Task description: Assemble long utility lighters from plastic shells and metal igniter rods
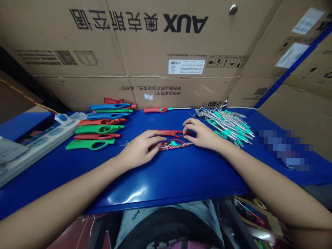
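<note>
My left hand (141, 148) lies over the left ends of two red lighter casing halves, its fingers curled onto them. The nearer casing half (166, 148) holds a turquoise trigger (173, 143), white wire and a metal rod poking out at its right end. Just behind it is the other red casing half (168, 132), which looks bare inside. My right hand (201, 135) has its thumb and fingers closed around the right end of that farther half. Its fingertips partly hide that end, and thin wires show beside my left hand.
Several green, red and blue lighter casings (94, 129) are lined up at the left, near a white power strip (44, 138). A red lighter (157, 110) lies at the back. Metal rods with turquoise parts (230, 128) are heaped right, before a cardboard wall (145, 52).
</note>
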{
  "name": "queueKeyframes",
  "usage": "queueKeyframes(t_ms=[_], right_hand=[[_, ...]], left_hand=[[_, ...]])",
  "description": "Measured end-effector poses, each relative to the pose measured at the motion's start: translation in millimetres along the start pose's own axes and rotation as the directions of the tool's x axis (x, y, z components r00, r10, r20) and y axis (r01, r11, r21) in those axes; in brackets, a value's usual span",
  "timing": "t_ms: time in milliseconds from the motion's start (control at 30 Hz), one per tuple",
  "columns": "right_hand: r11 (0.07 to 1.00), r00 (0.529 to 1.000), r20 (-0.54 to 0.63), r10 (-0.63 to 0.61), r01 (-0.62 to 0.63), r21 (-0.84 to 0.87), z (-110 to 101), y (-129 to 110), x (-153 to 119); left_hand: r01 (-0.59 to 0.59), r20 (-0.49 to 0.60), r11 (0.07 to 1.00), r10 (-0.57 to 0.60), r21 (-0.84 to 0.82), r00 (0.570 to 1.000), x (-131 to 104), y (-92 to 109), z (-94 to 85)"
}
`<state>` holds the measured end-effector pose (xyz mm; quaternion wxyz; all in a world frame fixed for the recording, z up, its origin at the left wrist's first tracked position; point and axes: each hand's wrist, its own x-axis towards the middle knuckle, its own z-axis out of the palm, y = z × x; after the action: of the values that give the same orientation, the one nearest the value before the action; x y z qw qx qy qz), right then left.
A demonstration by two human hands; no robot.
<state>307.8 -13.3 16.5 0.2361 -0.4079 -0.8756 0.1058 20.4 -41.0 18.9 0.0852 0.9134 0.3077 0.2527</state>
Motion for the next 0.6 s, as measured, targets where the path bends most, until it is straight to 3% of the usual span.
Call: queueKeyframes(t_ms=[100, 233, 333, 433, 600], right_hand=[[0.997, 0.999, -0.049, 0.011, -0.007, 0.074, -3, -6, 1], [0.951, 0.983, -0.085, 0.16, -0.131, 0.282, 0, -16, 3], [0.802, 0.959, -0.006, 0.283, -0.233, 0.55, 3, -21, 5], [0.669, 0.951, 0.083, 0.297, -0.27, 0.693, 6, -22, 6], [0.628, 0.951, 0.142, 0.273, -0.289, 0.723, 7, -21, 5]], left_hand=[[0.01, -0.045, 0.999, -0.008, 0.053, 0.999, 2, -5, -1.1], [-0.007, -0.104, 0.993, 0.019, 0.122, 0.994, 2, -8, -1.9], [-0.036, -0.098, 0.984, 0.054, 0.174, 0.994, 2, -10, -4.0], [-0.07, -0.084, 0.984, 0.085, 0.163, 0.993, 2, -10, -6.6], [-0.084, -0.037, 0.987, 0.09, 0.136, 0.995, 1, -5, -7.6]])
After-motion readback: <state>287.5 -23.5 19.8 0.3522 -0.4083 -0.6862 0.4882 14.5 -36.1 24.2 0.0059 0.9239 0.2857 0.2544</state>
